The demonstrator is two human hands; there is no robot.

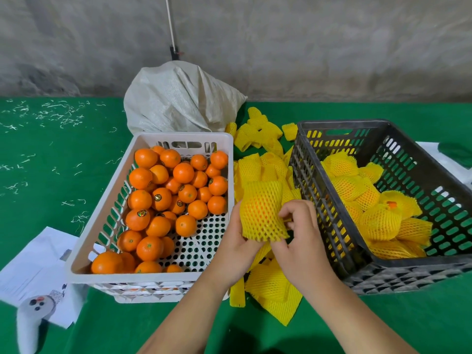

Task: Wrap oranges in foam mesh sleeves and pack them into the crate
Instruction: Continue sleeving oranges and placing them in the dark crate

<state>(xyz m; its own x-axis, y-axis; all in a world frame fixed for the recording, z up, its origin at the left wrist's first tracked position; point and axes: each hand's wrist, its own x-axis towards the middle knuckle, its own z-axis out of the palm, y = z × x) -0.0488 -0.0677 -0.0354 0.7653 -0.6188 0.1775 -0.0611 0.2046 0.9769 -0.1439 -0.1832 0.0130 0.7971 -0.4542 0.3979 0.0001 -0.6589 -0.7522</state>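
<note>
Centrally, both hands hold one orange in a foam mesh sleeve (261, 213): left hand (238, 247) cups it from below, right hand (300, 236) pinches its edge. Left of it stands a white crate (150, 275) of oranges; right, the dark crate (398, 263) of wrapped fruit. Green surface (51, 154); grey wall (332, 47) behind.

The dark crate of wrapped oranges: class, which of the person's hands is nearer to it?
Right. The right hand is just beside the dark crate's near wall, pinching the yellow sleeve; the left hand holds the sleeve's far side, nearer the white crate.
</note>
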